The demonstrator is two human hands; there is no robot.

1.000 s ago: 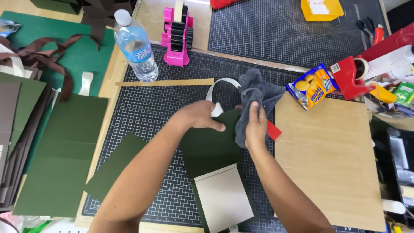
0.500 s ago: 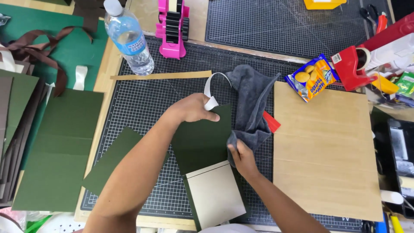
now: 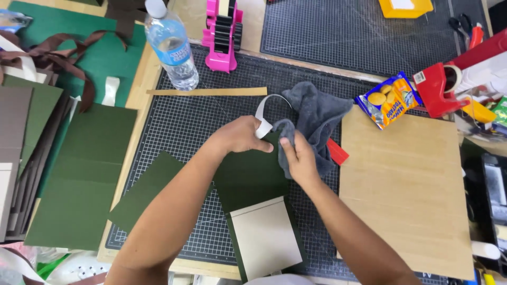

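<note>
My left hand (image 3: 242, 138) presses on the top edge of a dark green card cover (image 3: 253, 177) and pinches a curled white paper strip (image 3: 265, 112). My right hand (image 3: 299, 157) grips a grey cloth (image 3: 317, 117) and rubs it against the green cover's upper right edge. A pale grey board (image 3: 266, 237) lies glued on the cover's lower half. A red piece (image 3: 337, 152) sticks out from under the cloth. All of this rests on a black gridded cutting mat (image 3: 179, 126).
A water bottle (image 3: 170, 45), a pink tape dispenser (image 3: 224, 34) and a long wooden strip (image 3: 207, 92) sit at the back. A plywood board (image 3: 404, 190), a snack packet (image 3: 388, 100) and a red tape dispenser (image 3: 441, 89) lie right. Green card sheets (image 3: 84, 174) are stacked left.
My right hand slid the cloth down the cover's right edge and has come back up to the top. The left hand stayed on the cover holding the white strip.
</note>
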